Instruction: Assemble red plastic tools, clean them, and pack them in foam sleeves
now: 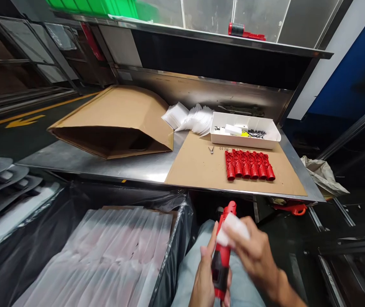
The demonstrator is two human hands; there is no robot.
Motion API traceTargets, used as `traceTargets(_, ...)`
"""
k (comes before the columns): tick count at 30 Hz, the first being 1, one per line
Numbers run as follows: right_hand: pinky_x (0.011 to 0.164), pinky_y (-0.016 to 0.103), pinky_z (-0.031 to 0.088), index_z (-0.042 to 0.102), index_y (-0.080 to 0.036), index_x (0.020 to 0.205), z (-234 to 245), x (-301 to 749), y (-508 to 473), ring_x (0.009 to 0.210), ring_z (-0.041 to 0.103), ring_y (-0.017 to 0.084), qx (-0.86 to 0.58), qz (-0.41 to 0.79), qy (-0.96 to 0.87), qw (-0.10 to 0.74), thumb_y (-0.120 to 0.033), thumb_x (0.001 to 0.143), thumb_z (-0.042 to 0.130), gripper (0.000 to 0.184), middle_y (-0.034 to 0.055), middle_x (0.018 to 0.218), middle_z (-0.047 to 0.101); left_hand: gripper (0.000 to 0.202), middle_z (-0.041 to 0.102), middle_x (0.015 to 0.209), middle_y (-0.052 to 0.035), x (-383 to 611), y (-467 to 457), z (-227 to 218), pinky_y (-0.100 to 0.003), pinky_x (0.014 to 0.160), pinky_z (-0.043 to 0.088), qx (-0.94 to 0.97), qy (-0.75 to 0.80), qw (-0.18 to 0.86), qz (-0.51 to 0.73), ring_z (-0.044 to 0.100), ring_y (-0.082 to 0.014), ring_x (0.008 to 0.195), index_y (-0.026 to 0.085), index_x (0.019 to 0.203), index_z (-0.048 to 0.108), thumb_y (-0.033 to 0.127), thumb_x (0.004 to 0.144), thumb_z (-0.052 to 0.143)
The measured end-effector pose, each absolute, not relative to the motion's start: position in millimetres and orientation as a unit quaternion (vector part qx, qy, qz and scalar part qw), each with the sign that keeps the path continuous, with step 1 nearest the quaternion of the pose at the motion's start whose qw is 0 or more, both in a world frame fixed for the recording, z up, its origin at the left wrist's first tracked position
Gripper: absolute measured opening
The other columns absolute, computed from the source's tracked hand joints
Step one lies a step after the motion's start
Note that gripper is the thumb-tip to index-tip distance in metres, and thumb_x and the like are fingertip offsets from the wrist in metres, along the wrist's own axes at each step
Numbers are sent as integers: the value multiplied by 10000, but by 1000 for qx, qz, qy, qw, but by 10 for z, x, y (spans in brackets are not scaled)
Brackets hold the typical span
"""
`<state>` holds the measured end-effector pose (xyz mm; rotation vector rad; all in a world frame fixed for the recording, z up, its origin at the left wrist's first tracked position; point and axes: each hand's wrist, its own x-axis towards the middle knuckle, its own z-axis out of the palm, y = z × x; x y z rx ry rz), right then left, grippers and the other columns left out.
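L hand closed round red/black hand tool, held upright over lap; R hand pinching white sheet on tool's top end. Row of red parts on bench, well ahead.

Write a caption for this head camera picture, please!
Left hand grips a red tool; right hand presses a white pad on it.

Floor sign: there's a yellow arrow on the dark floor, pointing left, beyond the back edge of the steel worktop, no words on it!

Cardboard sheet: a line of small dark print runs near the back edge, just in front of the white tray, too small to read.

Red tool: any markings are too blurred to read.
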<state>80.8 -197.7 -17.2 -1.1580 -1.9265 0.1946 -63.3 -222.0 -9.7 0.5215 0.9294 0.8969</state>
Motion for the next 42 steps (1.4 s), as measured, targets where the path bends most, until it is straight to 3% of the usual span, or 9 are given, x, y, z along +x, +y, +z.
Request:
traceTargets(4, 532, 230, 462, 611, -279, 1307, -149, 813, -1937, 643, 557, 121, -469, 86, -759, 444, -269, 988, 449, 358, 58, 939, 527, 860, 587, 493, 10, -711, -2194, -50, -139, 316, 348, 189, 385, 809, 402, 436, -81, 319, 247, 1522, 271, 757, 845, 415)
traceTargets(6, 510, 221, 452, 616, -284, 1299, -148, 822, -1931, 612, 539, 115, -430, 94, -784, 437, -304, 998, 423, 358, 53, 918, 534, 740, 592, 507, 5, -772, -2160, -54, -111, 320, 320, 129, 344, 849, 381, 443, -59, 326, 261, 1415, 469, 717, 833, 512)
traceTargets(9, 530, 218, 461, 639, -279, 1273, -130, 866, -1900, 617, 550, 112, -472, 64, -779, 408, -275, 992, 458, 334, 49, 893, 545, 488, 581, 528, 5, -841, -2104, -120, -82, 311, 273, 57, 231, 908, 345, 430, -16, 313, 170, 955, 727, 629, 802, 660)
traceTargets(13, 520, 211, 459, 636, -230, 1247, -94, 888, -1916, 621, 561, 114, -435, 56, -790, 428, -185, 963, 490, 322, 56, 878, 565, 545, 457, 380, 32, -839, -2060, -240, -97, 244, 174, -4, 117, 958, 262, 352, -9, 244, 95, 535, 589, 564, 754, 758)
traceTargets(24, 462, 228, 389, 695, -192, 1099, 22, 922, -1938, 543, 518, 128, -400, -25, -832, 383, -235, 985, 452, 272, 31, 723, 560, 451, 594, 520, -4, -779, -2045, -264, -90, 271, 190, -41, 138, 948, 284, 454, -19, 298, 69, 778, 684, 506, 747, 792)
traceTargets(28, 473, 223, 400, 697, -172, 1122, 26, 977, -1921, 536, 520, 118, -436, -47, -822, 363, -213, 986, 460, 276, 45, 744, 576, 460, 529, 458, 24, -767, -2048, -275, -91, 268, 189, -44, 143, 949, 278, 418, -11, 277, 84, 647, 638, 506, 751, 788)
traceTargets(32, 471, 219, 374, 683, -190, 1082, 27, 951, -1921, 527, 501, 116, -387, -44, -836, 387, -186, 972, 471, 239, 1, 657, 538, 432, 573, 495, 5, -753, -2040, -261, -94, 266, 181, -38, 152, 947, 281, 453, -27, 298, 92, 752, 670, 506, 748, 791)
traceTargets(37, 460, 220, 366, 700, -168, 1079, 42, 979, -1851, 517, 485, 114, -413, -75, -829, 369, -186, 980, 448, 272, 27, 688, 555, 439, 565, 520, 26, -741, -2042, -338, -92, 278, 168, -9, 137, 947, 291, 400, -2, 287, 131, 699, 639, 550, 776, 744)
traceTargets(42, 472, 215, 401, 705, -168, 1076, 46, 1045, -1778, 546, 523, 119, -407, -39, -830, 380, -194, 987, 436, 285, 35, 706, 570, 556, 407, 369, 53, -793, -2073, -369, -120, 262, 137, 41, 113, 961, 250, 340, -25, 254, 132, 562, 581, 621, 818, 651)
